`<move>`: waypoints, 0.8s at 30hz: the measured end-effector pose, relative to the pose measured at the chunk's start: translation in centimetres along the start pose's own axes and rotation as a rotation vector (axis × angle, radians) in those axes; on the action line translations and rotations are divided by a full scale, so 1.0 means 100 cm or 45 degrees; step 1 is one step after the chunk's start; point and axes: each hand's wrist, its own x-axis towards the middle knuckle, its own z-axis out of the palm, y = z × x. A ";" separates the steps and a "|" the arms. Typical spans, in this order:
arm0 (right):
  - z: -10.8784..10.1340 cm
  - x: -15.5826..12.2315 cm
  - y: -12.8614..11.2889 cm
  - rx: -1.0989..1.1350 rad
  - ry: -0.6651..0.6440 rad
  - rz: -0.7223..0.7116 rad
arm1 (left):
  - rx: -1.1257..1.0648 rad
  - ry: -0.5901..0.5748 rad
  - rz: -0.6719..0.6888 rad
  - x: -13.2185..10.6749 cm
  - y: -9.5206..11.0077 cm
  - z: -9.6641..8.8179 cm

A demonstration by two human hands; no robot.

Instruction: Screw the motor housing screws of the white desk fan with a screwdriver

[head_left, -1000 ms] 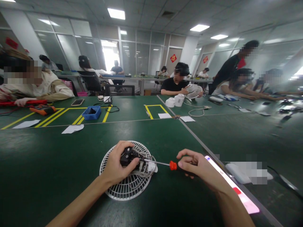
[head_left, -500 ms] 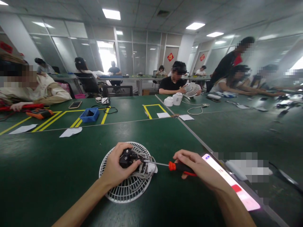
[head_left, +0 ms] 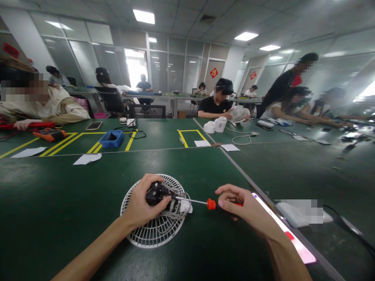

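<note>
Bracing the black motor unit on the white fan grille with our clamped left hand, we keep the screwdriver, gripped by our right hand, level against it.

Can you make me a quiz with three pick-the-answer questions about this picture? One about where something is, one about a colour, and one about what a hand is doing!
1. Where does the white fan grille lie?
A. On the green table
B. On a chair
C. Inside the blue bin

2. What colour is the collar of the screwdriver handle?
A. Blue
B. Red
C. Yellow

3. What is the left hand doing?
A. Resting flat on the table
B. Waving in the air
C. Gripping the black motor part on the grille

Answers:
1. A, the grille sits flat on the green table in front of the person.
2. B, the handle shows red just ahead of the right hand that grips it.
3. C, the fingers wrap around the black part while the screwdriver's shaft points at it.
</note>
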 end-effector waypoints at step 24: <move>0.001 0.004 0.001 0.039 -0.015 -0.072 | 0.004 0.021 -0.041 -0.001 0.001 0.000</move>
